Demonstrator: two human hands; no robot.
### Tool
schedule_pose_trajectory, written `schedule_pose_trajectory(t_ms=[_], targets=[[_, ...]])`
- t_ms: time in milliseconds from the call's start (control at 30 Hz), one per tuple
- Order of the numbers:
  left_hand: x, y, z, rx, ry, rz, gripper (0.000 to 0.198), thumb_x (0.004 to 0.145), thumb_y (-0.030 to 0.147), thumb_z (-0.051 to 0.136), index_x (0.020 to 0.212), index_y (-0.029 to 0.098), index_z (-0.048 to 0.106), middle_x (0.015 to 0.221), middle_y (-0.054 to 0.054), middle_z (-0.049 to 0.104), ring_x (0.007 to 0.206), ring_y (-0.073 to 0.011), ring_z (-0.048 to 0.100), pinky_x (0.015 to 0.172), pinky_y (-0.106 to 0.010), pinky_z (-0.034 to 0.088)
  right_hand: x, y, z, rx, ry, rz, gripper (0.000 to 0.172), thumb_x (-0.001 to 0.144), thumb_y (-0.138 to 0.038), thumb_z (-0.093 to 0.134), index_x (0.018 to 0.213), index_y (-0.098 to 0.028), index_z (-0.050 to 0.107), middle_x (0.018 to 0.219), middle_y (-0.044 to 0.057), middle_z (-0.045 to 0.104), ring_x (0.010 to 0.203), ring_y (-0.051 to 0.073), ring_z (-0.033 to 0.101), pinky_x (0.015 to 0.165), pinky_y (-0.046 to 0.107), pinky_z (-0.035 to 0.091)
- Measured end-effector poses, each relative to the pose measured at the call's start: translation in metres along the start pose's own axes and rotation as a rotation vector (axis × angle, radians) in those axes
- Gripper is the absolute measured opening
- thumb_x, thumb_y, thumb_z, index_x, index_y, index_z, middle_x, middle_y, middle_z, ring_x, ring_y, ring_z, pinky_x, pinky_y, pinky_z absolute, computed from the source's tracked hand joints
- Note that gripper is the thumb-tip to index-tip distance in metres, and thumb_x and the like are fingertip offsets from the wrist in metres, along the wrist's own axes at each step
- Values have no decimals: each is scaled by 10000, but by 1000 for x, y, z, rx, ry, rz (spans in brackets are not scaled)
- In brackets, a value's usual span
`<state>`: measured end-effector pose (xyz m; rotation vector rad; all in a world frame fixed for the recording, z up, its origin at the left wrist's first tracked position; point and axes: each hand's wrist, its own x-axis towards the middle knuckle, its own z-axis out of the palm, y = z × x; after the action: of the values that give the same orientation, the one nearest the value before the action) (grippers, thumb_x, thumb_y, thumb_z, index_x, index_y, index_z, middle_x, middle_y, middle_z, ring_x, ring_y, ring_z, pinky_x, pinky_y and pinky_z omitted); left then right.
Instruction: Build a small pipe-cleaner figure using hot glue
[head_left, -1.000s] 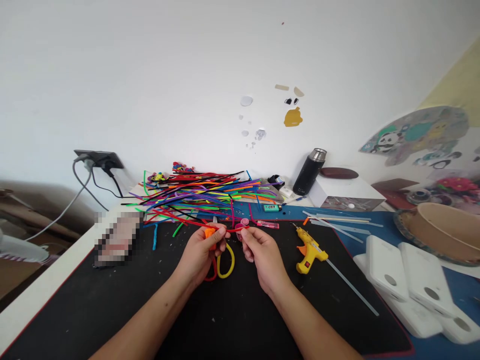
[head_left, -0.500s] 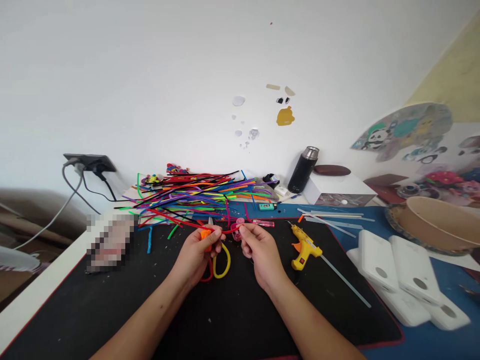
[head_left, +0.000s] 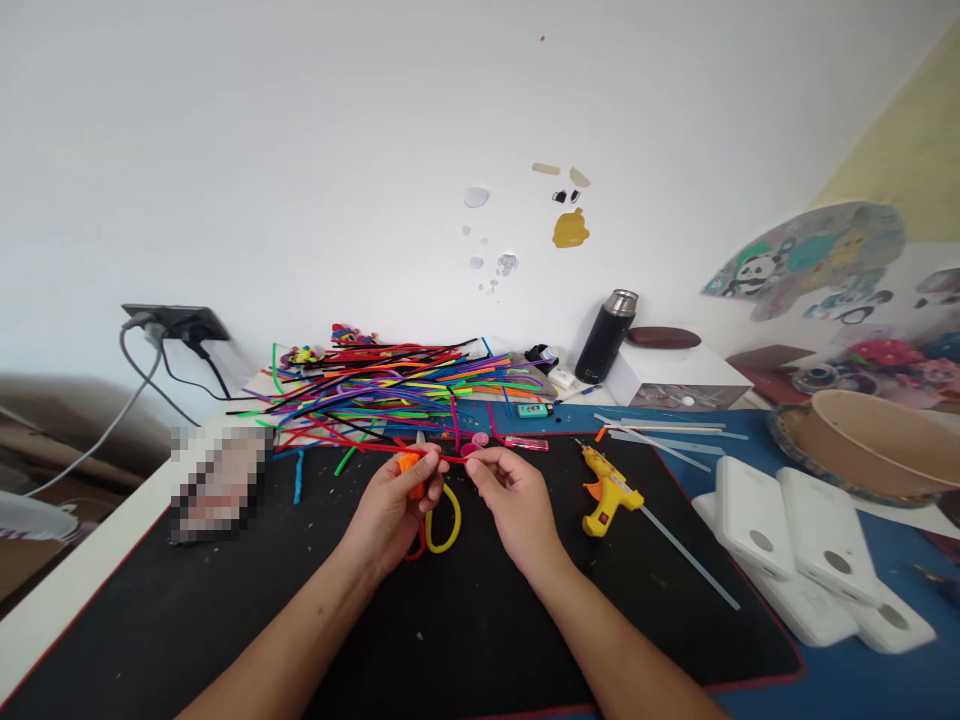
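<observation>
Closer to the left hand (head_left: 394, 510) than half a second ago, the right hand (head_left: 519, 505) is now pinching the red fuzzy stem (head_left: 454, 460) between thumb and index finger, and the span showing between the two hands is looking shorter. Both hands are working left of the glue gun (head_left: 611, 490): the left is gripping the red stem at its thumb tip while also holding an orange piece (head_left: 407, 464), most of which its fingers are hiding, so its shape is staying hard to make out. Red is also running out past the left hand toward the pile of coloured stems (head_left: 397, 385), left of and beyond the glue gun, but the hand is concealing whether it is the same stem. Scissors (head_left: 455, 530) are lying left of the glue gun on the black mat (head_left: 465, 640), the left hand covering their middle, so only handle loops and a bit of blade are peeking out. Also left of the glue gun, a pink round object (head_left: 480, 439) is sitting partly behind the right hand. Well right of the glue gun, a tan bowl (head_left: 885, 440) is running off the edge of view; far left of it, pixelation is masking a flat object (head_left: 223, 485)
</observation>
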<state>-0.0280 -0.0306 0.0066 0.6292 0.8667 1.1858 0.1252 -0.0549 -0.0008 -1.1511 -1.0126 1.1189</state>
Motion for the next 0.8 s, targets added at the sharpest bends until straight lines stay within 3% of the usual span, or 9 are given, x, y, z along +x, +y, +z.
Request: schedule_pose_trajectory(t_ms=[333,500,667,800], targets=[[-1,10,-6,448,43,308,348,744,450,884,875,174,716,684,-4,677,555,-123,572,507,-218,433,-3,3,-1,-236,-137,-57,224,910,-418,674,855,-214,748,686,-3,605,605,160,465,575,288,353],[-1,11,-10,607,40,362,288,778,440,851,859,189,735,624,10,643,534,-140,564,518,-238,447,-6,3,-2,-324,-159,-161,191,941,-385,663,883,-249,784,736,19,659,638,185,526,604,298,364],[1,11,-12,625,52,368,288,797,453,832,892,198,737,633,8,651,524,-139,552,522,-239,447,-7,2,-3,-473,-170,-260,200,970,-300,615,913,-273,804,837,49,729,719,219,606,659,319,387],[1,11,-12,628,34,343,310,804,461,824,948,194,757,628,5,646,547,-149,563,531,-239,446,-6,2,-3,-517,-152,-244,212,964,-291,609,856,-264,789,741,28,695,647,198,571,615,310,352]])
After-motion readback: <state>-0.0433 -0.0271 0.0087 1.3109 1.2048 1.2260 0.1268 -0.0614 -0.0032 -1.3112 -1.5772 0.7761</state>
